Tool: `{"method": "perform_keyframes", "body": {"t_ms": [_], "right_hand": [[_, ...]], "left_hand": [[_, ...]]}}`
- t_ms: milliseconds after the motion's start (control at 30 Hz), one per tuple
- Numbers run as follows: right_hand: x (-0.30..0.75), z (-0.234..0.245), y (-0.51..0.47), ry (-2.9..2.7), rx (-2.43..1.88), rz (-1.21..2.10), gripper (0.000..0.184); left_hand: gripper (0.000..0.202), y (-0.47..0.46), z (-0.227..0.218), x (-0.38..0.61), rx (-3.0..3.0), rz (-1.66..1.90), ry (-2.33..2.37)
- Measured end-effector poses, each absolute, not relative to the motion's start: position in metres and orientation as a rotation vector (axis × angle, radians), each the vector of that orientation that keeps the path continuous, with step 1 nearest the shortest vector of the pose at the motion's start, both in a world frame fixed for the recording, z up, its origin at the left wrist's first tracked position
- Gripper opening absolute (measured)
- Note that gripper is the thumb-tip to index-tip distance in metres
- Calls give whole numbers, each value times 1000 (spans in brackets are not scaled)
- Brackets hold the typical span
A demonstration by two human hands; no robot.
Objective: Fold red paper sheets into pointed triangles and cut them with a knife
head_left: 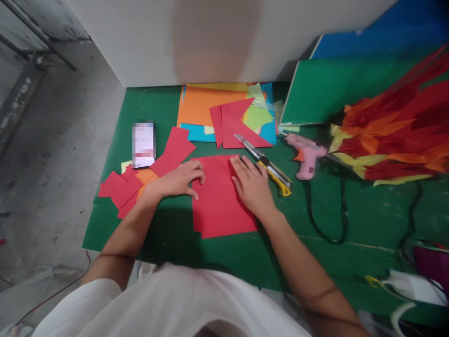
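Note:
Red paper sheets (pixel 222 201), slightly out of line with each other, lie in front of me on the green tabletop. My left hand (pixel 185 179) rests at their left edge, fingers curled and apart, with nothing gripped. Stretched flat over the upper right part of the paper is my right hand (pixel 253 185). Just right of that hand lies a yellow utility knife (pixel 268 166) with its blade out, pointing up and left. Cut red paper pieces (pixel 173 152) lie beyond my left hand, and more red pieces (pixel 121 189) sit by my left forearm.
A phone (pixel 143 144) lies at the left. Coloured paper (pixel 199 105) is stacked at the back, with red triangles (pixel 238 128) on top. A pink glue gun (pixel 306 154) with a black cord lies to the right, near red, orange and yellow flame-like decorations (pixel 393 135). A white panel (pixel 150 47) stands behind.

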State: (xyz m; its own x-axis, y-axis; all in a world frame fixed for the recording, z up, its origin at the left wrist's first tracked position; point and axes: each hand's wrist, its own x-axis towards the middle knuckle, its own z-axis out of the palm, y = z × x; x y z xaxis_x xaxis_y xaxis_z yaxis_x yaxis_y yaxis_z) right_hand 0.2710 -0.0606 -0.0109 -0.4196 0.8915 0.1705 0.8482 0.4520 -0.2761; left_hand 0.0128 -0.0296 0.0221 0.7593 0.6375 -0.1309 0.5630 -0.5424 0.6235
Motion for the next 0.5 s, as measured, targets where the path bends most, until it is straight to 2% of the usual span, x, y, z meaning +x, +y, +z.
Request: {"method": "perform_keyframes", "body": {"t_ms": [500], "right_hand": [[272, -13, -59, -2467, -1349, 291, 52]], "left_hand": [[29, -27, 15, 13, 2255, 257, 856]]}}
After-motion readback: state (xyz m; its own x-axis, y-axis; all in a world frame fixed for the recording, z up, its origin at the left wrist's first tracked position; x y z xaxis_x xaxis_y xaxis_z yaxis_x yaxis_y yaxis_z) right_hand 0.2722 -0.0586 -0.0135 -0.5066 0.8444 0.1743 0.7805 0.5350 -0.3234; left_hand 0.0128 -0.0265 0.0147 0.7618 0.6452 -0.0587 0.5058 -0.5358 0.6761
